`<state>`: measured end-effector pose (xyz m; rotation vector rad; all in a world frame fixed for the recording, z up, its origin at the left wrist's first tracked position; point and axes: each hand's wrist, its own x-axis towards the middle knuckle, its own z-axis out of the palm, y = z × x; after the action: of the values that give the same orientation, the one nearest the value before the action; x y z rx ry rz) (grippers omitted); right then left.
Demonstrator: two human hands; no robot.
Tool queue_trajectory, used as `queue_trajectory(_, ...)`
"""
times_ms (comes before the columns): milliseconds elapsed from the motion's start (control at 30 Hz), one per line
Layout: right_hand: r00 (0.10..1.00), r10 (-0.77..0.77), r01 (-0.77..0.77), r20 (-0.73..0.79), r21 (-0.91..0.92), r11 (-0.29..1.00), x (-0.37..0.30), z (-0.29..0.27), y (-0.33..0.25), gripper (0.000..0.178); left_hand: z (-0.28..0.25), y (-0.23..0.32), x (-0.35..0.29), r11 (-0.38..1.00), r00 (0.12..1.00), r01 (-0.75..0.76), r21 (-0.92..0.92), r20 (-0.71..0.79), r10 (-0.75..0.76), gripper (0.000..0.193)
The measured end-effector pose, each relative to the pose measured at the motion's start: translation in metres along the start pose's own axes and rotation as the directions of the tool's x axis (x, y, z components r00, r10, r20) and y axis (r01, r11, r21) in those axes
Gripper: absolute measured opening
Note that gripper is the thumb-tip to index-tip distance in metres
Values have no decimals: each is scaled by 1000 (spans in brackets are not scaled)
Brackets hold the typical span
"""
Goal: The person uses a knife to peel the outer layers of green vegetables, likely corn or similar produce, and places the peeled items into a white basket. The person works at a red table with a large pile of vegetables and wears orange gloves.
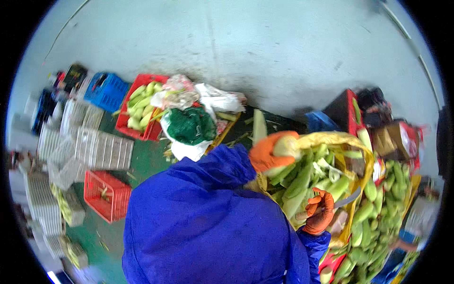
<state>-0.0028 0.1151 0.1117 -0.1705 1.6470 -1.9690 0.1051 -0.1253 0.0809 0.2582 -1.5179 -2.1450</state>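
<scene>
Holding a pale stalk vegetable [286, 146] and a curved knife [347, 199] by a yellow-edged bin [331, 137]

From far off, I watch two hands in orange gloves. The left hand [266, 154] is wrapped round the pale stalk vegetable, at the far left edge of the bin. The light, round end of it pokes out past the fingers. I think the grip goes right round so it can't slip or spin.

The right hand [320, 217] is closer to the body, over the bin, with its fingers curled round the handle of the knife. The blade points off to the right, away from the left hand, which seems the safer way to me. I can't tell if its tip touches the yellow edge.

Between the hands, long green strips [295, 187] lie in the bin. My guess is that it sits so close so bits can drop straight in.

Just right of the right hand is a big heap of green vegetables [363, 213]. I think it is there to be easy to reach.

Left of the left hand lies a dark green mesh bag [191, 125]. Well past that, a red crate [152, 131] holds more pale vegetables, maybe to keep them in one place.
</scene>
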Motion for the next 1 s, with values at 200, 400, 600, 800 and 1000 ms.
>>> queue_trajectory(200,980,57,-44,192,-71,997,27,35,-2,49,-218,121,-39,144,781,243,959,-281,558,71)
queue_trajectory(400,993,59,-53,105,-58,997,18,35,7,53,-294,117,2,96,715,334,938,-319,622,69)
queue_trajectory(600,987,143,-133,69,-126,983,-29,24,7,49,-85,-38,89,666,999,-53,744,37,38,52)
queue_trajectory(800,967,254,-252,-27,77,965,-74,-13,9,42,58,-82,126,766,845,-283,577,528,-85,52)
queue_trajectory(1000,909,160,-14,-384,356,934,-145,-68,28,41,181,-154,131,789,671,-318,525,713,-204,52)
